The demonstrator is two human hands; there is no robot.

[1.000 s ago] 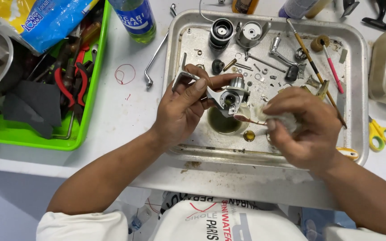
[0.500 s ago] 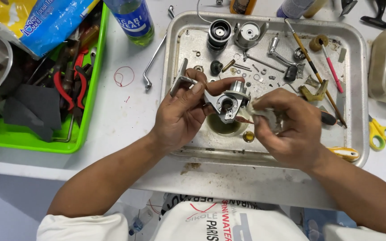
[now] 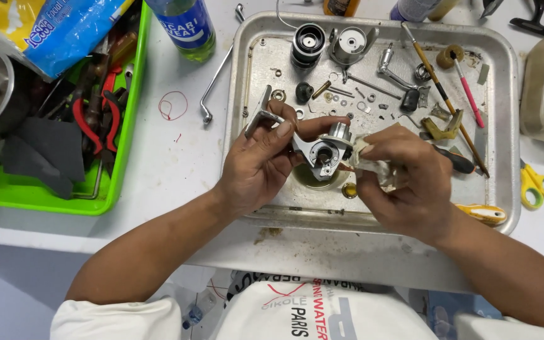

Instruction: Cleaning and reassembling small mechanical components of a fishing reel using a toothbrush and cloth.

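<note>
My left hand (image 3: 259,160) grips a silver fishing reel body (image 3: 320,150) by its stem, holding it above the metal tray (image 3: 505,126). My right hand (image 3: 404,182) is closed on a crumpled white tissue (image 3: 373,165) together with a thin reddish stick, and presses the tissue against the right side of the reel body. A small round dish of dark liquid (image 3: 313,177) sits in the tray right under the reel body.
The tray holds a black spool (image 3: 308,39), a silver rotor (image 3: 351,44), a crank handle (image 3: 398,79), small screws, brushes (image 3: 442,94) and screwdrivers (image 3: 483,214). A green bin (image 3: 127,126) of pliers stands left, a bottle (image 3: 187,25) behind, yellow scissors (image 3: 536,184) right.
My right hand moved left and brought the tissue against the reel body. My left hand kept its grip and shifted the reel body slightly.
</note>
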